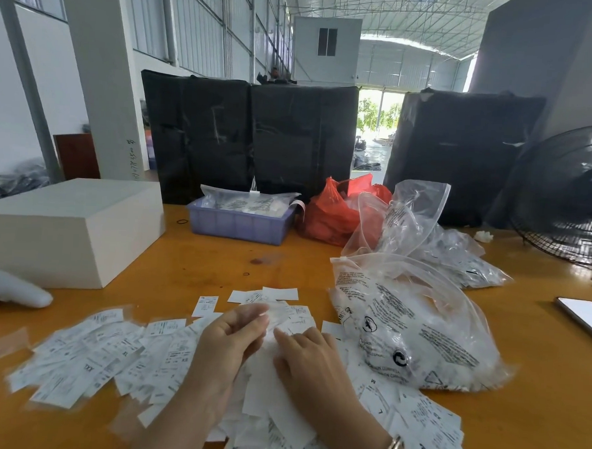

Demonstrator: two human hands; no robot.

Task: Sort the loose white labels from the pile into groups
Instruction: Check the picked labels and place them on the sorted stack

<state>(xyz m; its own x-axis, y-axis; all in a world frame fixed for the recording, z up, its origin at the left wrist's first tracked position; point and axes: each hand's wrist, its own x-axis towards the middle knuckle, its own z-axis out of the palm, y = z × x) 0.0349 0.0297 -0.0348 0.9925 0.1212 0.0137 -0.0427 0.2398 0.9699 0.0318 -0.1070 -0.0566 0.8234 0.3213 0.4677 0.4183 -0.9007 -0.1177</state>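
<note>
A wide pile of loose white labels (116, 355) covers the near part of the orange table (210, 261), spreading from the left edge to the lower right. My left hand (228, 337) is raised over the middle of the pile and pinches a white label (278, 314) between thumb and fingers. My right hand (310, 359) lies beside it with fingers resting flat on labels (265, 391) underneath. A few single labels (205, 305) lie apart just beyond my hands.
A clear printed plastic bag (409, 333) with more labels lies right of my hands, with more clear bags (457, 253) behind. A white box (64, 226), a white controller (10, 291), a blue bin (240, 221), a red bag (336, 209), a fan (570, 194) and a phone (584, 316) ring the table.
</note>
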